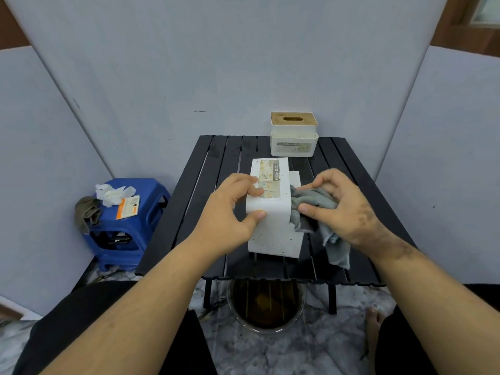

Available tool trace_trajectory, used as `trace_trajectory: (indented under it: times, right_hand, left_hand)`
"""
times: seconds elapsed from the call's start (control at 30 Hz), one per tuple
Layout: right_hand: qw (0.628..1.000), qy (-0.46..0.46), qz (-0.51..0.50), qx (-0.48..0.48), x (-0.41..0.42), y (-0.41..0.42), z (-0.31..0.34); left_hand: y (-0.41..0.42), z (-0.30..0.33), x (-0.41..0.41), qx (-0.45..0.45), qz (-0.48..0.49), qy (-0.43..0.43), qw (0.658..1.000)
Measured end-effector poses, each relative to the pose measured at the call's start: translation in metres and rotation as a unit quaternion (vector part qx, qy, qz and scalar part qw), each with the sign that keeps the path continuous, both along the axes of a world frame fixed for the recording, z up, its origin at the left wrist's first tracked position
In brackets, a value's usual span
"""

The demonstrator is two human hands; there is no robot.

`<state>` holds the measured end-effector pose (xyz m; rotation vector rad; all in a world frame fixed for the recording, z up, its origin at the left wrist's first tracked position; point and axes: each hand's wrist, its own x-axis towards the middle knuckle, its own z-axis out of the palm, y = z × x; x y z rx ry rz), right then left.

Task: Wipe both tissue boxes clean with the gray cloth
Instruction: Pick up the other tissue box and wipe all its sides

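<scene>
A white tissue box [273, 228] lies tipped over at the middle of the black slatted table [205, 169], its labelled face turned up and speckled with dirt. My left hand [232, 209] grips its left side, thumb on the near face. My right hand [343, 204] holds the bunched gray cloth [313, 201] against the box's right side; a loose end of the cloth hangs toward the table's front edge. A second white tissue box [294, 142] with a wooden slotted lid stands upright at the table's far edge.
A blue plastic stool [127, 234] stands left of the table with crumpled white tissue, an orange-and-white packet and a brown rag on it. Under the table's front edge sits a round basin [266, 307] of dark water. Gray panels wall in the space.
</scene>
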<state>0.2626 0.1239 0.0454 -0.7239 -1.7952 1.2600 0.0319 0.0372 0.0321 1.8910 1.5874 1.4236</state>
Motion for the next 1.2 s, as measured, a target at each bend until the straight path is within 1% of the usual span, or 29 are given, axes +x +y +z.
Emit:
trace_trajectory:
  times: [0.07,0.13,0.2,0.27,0.33,0.4,0.43,0.5,0.7,0.83,0.9,0.97,1.1,1.2]
  right_hand:
    - [1.000,-0.028,0.005,0.005,-0.011,-0.001,0.000]
    - [0.999,-0.043,-0.015,0.016,-0.018,-0.002,0.002]
    - [0.998,-0.029,-0.054,0.020,-0.022,-0.005,0.002]
    - [0.996,-0.021,-0.081,0.044,-0.022,-0.011,-0.001]
    - [0.994,-0.047,-0.065,0.081,-0.015,-0.011,-0.003]
    - [0.994,-0.076,-0.006,0.081,-0.007,-0.006,-0.006]
    - [0.992,-0.098,0.001,0.079,-0.004,-0.004,-0.006]
    - [0.986,-0.141,-0.017,0.090,-0.003,-0.003,-0.005]
    - [0.994,-0.096,-0.010,0.045,0.011,0.008,0.006]
    - [0.994,-0.089,-0.036,0.056,-0.008,0.000,0.003]
    - [0.995,-0.078,-0.044,0.046,-0.014,-0.004,0.005]
    - [0.995,-0.090,-0.026,0.026,-0.004,0.001,0.012]
    - [0.989,-0.142,-0.015,0.036,0.010,0.010,0.024]
    - [0.991,-0.126,-0.021,0.043,-0.011,0.002,0.018]
  left_hand:
    - [0.001,-0.002,0.003,0.010,0.003,0.003,1.000]
    - [0.002,-0.003,0.004,0.009,0.003,0.004,1.000]
    - [0.002,-0.003,0.004,0.003,0.001,0.004,1.000]
    - [0.002,-0.002,0.004,0.004,0.003,0.008,1.000]
    - [0.001,-0.002,0.004,0.005,0.008,0.012,1.000]
    - [0.000,-0.002,0.004,0.005,0.009,0.013,1.000]
    - [0.000,-0.002,0.004,0.006,0.009,0.011,1.000]
    - [0.000,-0.002,0.003,0.007,0.009,0.011,1.000]
    - [0.002,-0.002,0.003,0.000,0.007,0.014,1.000]
    - [0.004,-0.002,0.005,0.014,0.011,0.021,1.000]
    - [0.004,-0.002,0.004,0.015,0.012,0.025,1.000]
    - [0.003,-0.001,0.003,0.008,0.009,0.027,1.000]
    - [0.002,-0.002,0.003,0.005,0.007,0.019,1.000]
    - [0.003,-0.004,0.004,0.006,0.008,0.011,1.000]
